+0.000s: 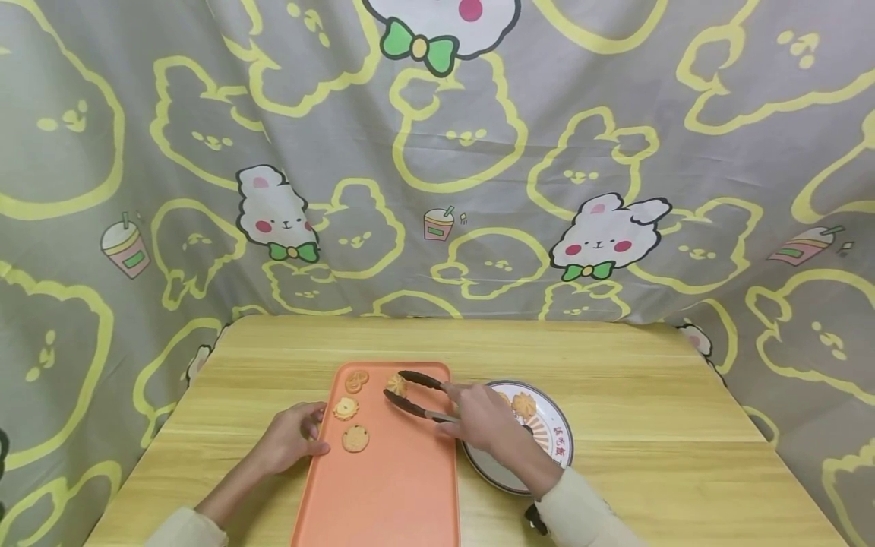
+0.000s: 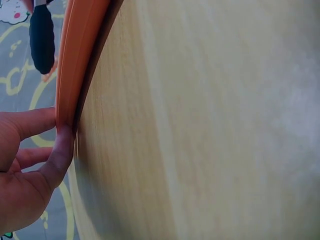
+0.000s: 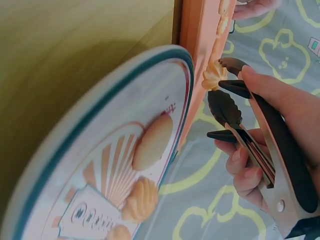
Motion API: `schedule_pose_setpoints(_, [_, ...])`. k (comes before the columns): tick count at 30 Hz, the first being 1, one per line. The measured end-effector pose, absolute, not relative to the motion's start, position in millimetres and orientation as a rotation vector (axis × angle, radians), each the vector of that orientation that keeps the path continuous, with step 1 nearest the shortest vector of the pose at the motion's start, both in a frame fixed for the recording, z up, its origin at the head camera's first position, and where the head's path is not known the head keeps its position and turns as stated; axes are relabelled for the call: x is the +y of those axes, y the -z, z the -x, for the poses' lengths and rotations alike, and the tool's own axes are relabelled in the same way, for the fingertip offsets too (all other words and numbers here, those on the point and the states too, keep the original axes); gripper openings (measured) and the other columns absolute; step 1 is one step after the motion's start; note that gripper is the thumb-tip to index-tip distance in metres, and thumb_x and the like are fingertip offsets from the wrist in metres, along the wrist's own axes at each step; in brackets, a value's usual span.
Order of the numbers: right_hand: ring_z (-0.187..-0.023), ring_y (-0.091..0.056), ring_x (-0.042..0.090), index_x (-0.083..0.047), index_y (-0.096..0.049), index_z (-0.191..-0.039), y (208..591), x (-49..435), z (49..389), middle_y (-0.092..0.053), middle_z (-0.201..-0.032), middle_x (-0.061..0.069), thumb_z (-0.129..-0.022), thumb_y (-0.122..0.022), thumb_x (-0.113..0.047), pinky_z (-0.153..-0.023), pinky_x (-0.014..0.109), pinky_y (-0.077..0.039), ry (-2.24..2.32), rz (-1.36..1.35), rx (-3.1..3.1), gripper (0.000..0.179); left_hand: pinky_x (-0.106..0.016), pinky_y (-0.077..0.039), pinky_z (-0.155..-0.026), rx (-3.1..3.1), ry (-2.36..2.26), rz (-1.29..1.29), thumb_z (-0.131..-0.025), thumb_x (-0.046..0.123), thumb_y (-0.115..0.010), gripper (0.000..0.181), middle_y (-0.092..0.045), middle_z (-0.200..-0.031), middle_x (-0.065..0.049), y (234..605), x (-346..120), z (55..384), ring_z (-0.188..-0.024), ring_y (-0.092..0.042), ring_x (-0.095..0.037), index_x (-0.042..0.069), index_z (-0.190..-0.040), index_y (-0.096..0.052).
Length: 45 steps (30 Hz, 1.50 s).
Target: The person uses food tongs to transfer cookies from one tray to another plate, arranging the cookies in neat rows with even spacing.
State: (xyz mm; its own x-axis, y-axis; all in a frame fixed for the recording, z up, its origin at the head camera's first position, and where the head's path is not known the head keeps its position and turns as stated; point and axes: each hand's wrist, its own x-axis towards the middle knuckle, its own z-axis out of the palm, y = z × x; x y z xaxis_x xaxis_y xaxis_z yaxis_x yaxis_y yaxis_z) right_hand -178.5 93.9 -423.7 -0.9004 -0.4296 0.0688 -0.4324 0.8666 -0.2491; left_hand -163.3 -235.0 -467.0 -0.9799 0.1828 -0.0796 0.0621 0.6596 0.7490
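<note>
My left hand (image 1: 290,439) pinches the left rim of an orange tray (image 1: 390,494), thumb and fingers on either side of the edge in the left wrist view. My right hand (image 1: 485,418) grips metal tongs (image 3: 270,155) with black tips and handles. Spread apart, the tips stand on either side of a flower-shaped cookie (image 1: 396,386) at the tray's far end. Down the tray's left side run a pretzel-shaped cookie (image 1: 356,381), a scalloped cookie (image 1: 345,409) and a round speckled cookie (image 1: 355,438).
Right of the tray, partly under my right forearm, stands a patterned dark-rimmed plate (image 1: 502,482). On it lie a swirled cookie (image 3: 141,200), a smooth oval cookie (image 3: 153,142) and part of another. A printed curtain (image 1: 478,266) hangs behind the wooden table (image 1: 656,456).
</note>
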Motion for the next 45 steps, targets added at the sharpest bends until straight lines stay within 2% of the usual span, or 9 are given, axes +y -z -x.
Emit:
schedule_pose_setpoints(5, [-0.037,-0.029,0.003,-0.01,-0.056,-0.133,419.7,107.3,172.1,-0.053,-0.056,-0.002,-0.078,-0.075,-0.043,-0.036,0.018,-0.027,-0.445,-0.73,-3.012,0.067,-0.019,-0.046,-0.065,2.72,-1.22,-0.2,-0.065,0.007,-0.083,0.076,-0.058,-0.109,-0.012,467.3,-233.6,163.7,-0.078,-0.054,-0.013,-0.011,-0.13,-0.048])
schedule_pose_setpoints(11, [-0.046,-0.038,0.002,-0.01,-0.059,-0.13,412.3,127.9,162.8,-0.069,-0.082,0.004,-0.074,-0.078,-0.044,-0.04,0.02,-0.03,-0.423,-0.7,-2.985,0.068,-0.019,-0.046,-0.065,2.724,-1.21,-0.195,-0.064,0.007,-0.083,0.076,-0.058,-0.11,-0.012,468.2,-231.9,164.0,-0.078,-0.054,-0.013,-0.011,-0.13,-0.048])
schedule_pose_setpoints(13, [-0.048,-0.038,0.003,-0.011,-0.06,-0.128,408.9,135.0,159.5,-0.069,-0.081,0.002,-0.073,-0.078,-0.043,-0.043,0.02,-0.031,-0.427,-0.696,-2.975,0.067,-0.019,-0.046,-0.065,2.73,-1.205,-0.19,-0.064,0.007,-0.083,0.076,-0.059,-0.109,-0.011,468.3,-231.4,164.1,-0.078,-0.054,-0.013,-0.01,-0.13,-0.048])
schedule_pose_setpoints(16, [-0.054,-0.046,0.004,-0.011,-0.061,-0.124,405.1,147.0,154.0,-0.071,-0.086,0.001,-0.073,-0.079,-0.044,-0.051,0.022,-0.04,-0.406,-0.731,-2.922,0.064,-0.019,-0.046,-0.065,2.732,-1.202,-0.189,-0.064,0.007,-0.083,0.076,-0.059,-0.109,-0.011,468.9,-230.9,164.3,-0.078,-0.054,-0.013,-0.01,-0.13,-0.048])
schedule_pose_setpoints(19, [-0.069,-0.063,0.01,-0.01,-0.062,-0.122,402.6,160.7,147.8,-0.073,-0.094,0.004,-0.072,-0.079,-0.043,-0.062,0.029,-0.052,-0.347,-0.768,-2.852,0.062,-0.019,-0.046,-0.065,2.739,-1.194,-0.185,-0.064,0.007,-0.083,0.076,-0.059,-0.109,-0.011,469.9,-230.7,164.8,-0.078,-0.054,-0.013,-0.01,-0.129,-0.049])
schedule_pose_setpoints(21, [-0.08,-0.068,0.017,-0.007,-0.063,-0.121,400.9,170.5,143.3,-0.072,-0.101,0.008,-0.072,-0.08,-0.04,-0.07,0.034,-0.055,-0.326,-0.776,-2.82,0.061,-0.019,-0.046,-0.066,2.742,-1.188,-0.182,-0.064,0.007,-0.083,0.075,-0.059,-0.109,-0.011,470.5,-230.8,165.2,-0.078,-0.054,-0.012,-0.01,-0.129,-0.049])
schedule_pose_setpoints(23, [-0.086,-0.07,0.024,-0.004,-0.063,-0.12,399.3,180.1,138.7,-0.071,-0.105,0.012,-0.072,-0.08,-0.038,-0.072,0.036,-0.056,-0.321,-0.77,-2.812,0.062,-0.019,-0.046,-0.066,2.742,-1.185,-0.176,-0.065,0.007,-0.083,0.075,-0.06,-0.109,-0.011,470.8,-231.0,165.3,-0.078,-0.054,-0.012,-0.009,-0.13,-0.049])
schedule_pose_setpoints(38, [-0.087,-0.07,0.029,-0.004,-0.066,-0.117,393.7,237.6,97.7,-0.072,-0.105,0.012,-0.065,-0.085,-0.034,-0.073,0.039,-0.056,-0.303,-0.594,-2.797,0.063,-0.019,-0.046,-0.067,2.75,-1.156,-0.196,-0.065,0.009,-0.083,0.076,-0.06,-0.11,-0.012,466.9,-232.3,163.5,-0.078,-0.054,-0.012,-0.01,-0.129,-0.048])
schedule_pose_setpoints(45, [-0.083,-0.071,0.028,-0.005,-0.067,-0.116,394.6,250.4,87.3,-0.072,-0.103,0.012,-0.064,-0.084,-0.036,-0.068,0.037,-0.056,-0.258,-0.555,-2.835,0.063,-0.019,-0.045,-0.067,2.749,-1.15,-0.188,-0.066,0.008,-0.083,0.075,-0.06,-0.111,-0.012,466.3,-231.9,164.7,-0.078,-0.054,-0.013,-0.01,-0.13,-0.048])
